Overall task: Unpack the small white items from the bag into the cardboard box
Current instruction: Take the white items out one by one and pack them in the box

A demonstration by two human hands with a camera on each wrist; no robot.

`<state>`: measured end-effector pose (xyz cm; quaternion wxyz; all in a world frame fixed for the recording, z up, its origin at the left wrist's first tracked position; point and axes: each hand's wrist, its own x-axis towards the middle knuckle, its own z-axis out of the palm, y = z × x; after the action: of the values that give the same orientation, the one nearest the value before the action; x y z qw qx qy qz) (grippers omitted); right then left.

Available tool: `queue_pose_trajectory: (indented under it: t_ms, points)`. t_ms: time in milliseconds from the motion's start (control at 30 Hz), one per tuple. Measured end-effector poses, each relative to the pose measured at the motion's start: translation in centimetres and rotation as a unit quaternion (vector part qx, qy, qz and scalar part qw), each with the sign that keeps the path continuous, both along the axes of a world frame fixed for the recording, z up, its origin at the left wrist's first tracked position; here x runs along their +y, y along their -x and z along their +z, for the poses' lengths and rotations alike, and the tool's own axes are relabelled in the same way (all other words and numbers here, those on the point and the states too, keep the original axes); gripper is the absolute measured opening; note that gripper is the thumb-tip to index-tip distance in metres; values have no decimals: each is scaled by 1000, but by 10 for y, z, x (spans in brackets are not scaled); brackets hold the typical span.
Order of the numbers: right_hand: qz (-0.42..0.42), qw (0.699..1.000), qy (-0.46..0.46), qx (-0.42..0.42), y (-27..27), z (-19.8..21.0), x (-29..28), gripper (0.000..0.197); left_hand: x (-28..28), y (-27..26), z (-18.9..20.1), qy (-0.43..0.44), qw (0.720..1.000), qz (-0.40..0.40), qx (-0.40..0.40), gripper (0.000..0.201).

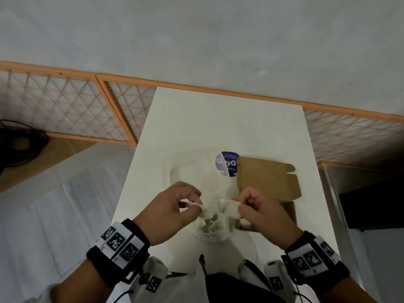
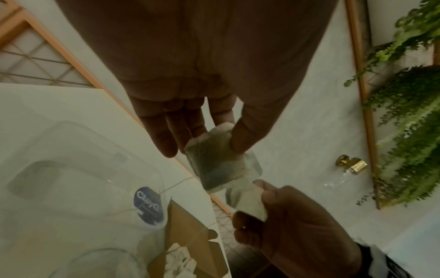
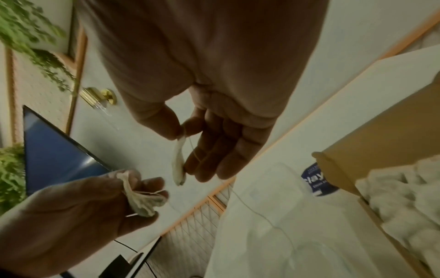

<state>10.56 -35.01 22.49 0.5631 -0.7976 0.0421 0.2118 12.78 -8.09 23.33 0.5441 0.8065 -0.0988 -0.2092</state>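
Both hands pinch small white sachets over the bench (image 1: 218,119): left hand (image 1: 172,206) one (image 1: 202,209), right hand (image 1: 260,206) another (image 1: 228,207), beside the cardboard box (image 1: 269,178).

From the head we look steeply down on the table (image 1: 196,119). Our wrist cameras sit close under each palm, facing the fingers; all three views share the box (image 1: 269,178).
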Motion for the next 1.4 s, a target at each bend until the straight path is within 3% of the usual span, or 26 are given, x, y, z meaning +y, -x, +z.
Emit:
queue_pose_trajectory:
  t_ms: [200,300,433,567,633,900,1100,1400]
  points:
    - [26,997,-59,-42,3,25,0,11,-26,-6,19,69,993,-98,-3,13]
    - [43,995,-64,-68,3,29,0,9,-40,-9,25,52,990,-128,-41,14]
    - [18,994,-66,-88,3,32,1,5,-49,-13,23,23,993,-95,-61,11]
    - [-45,990,-117,-63,0,32,-5,31,-52,-12,20,48,997,-41,-49,9]
    - [-50,990,-119,-52,0,32,-5,34,-52,-12,21,62,997,-25,-40,10]
    - [-35,994,-64,-80,-8,20,2,9,-46,-9,17,78,997,-8,-27,11]
    - [-19,991,-66,-113,-10,23,7,26,-40,-4,13,69,996,-48,-37,9]
    - [55,990,-42,-124,-15,24,17,30,-34,-4,8,83,996,23,-27,9]
